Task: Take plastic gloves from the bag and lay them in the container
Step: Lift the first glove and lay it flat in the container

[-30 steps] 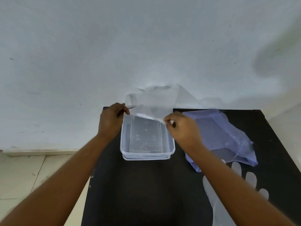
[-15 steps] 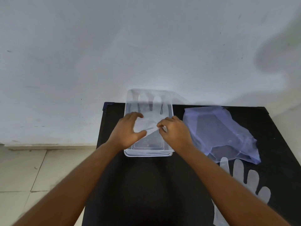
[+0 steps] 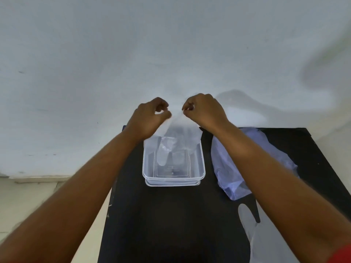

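Note:
A clear plastic glove [image 3: 177,138] hangs between my two hands above the far end of the clear rectangular container [image 3: 202,168]; its fingers droop down into the container. My left hand [image 3: 150,118] pinches the glove's left upper edge and my right hand [image 3: 204,111] pinches its right upper edge. The pale blue plastic bag [image 3: 229,168] lies crumpled on the black table to the right of the container, partly hidden by my right forearm. Another clear glove [image 3: 252,224] lies flat at the table's near right.
The black table [image 3: 171,224] stands against a white wall [image 3: 171,54]. Pale tiled floor [image 3: 28,202] shows to the left of the table's left edge. The container sits on a second, nested container or lid [image 3: 171,184].
Half a second ago both hands were low, pressing the glove into the container. They have since risen toward the wall, lifting the glove's cuff end up out of the container.

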